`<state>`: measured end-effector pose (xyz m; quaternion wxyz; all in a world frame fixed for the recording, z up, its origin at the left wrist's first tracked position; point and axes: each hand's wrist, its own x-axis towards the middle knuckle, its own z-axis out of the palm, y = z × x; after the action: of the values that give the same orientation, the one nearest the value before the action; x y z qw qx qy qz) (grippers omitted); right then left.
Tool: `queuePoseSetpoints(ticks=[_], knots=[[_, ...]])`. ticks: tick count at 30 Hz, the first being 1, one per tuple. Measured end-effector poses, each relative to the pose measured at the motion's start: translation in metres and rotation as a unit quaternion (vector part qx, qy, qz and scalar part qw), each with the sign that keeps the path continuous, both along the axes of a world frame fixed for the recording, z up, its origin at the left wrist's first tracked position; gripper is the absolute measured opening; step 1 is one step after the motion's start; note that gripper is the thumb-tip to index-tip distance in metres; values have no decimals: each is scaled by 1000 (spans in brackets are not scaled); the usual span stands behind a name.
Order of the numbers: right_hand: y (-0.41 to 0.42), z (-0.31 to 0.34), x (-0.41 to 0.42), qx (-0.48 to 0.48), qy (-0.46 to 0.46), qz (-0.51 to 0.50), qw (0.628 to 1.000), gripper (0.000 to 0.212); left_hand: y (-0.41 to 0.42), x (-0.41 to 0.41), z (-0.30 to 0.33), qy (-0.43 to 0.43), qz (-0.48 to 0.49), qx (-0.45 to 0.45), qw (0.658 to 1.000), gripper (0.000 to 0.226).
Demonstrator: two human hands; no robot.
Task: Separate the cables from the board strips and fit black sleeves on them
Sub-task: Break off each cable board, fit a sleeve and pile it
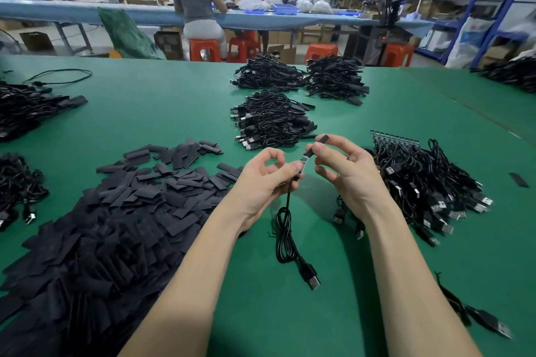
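Both hands pinch: the left hand [262, 180] holds the cable [285, 229] by its board, the right hand [339, 165] the black sleeve [317, 145], whose flattened mouth could snag there.

Bare green table [174, 113] runs up the middle toward the far edge, between the sleeve heap [116, 211] on the left and the cable pile [429, 182] on the right; finished bundles [272, 122] block the centre farther back

Sleeve [318, 145] at cable [285, 229] end
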<state>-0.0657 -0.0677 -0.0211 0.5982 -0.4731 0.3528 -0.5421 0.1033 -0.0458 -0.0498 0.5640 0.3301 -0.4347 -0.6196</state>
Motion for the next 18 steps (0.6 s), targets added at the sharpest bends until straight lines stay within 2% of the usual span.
queuePoseSetpoints(ticks=[4,9,18], knots=[[1,0,-1,7,1,16,1000,32,1,4,3,-14,-15,-7,1000,26],[-1,-3,-3,41,-12,80,996,15,2,10,8,-31,-48,-23,998,26],[0,-4,-13,67,-13,153,986,11,7,15,12,-89,-86,-52,991,27]])
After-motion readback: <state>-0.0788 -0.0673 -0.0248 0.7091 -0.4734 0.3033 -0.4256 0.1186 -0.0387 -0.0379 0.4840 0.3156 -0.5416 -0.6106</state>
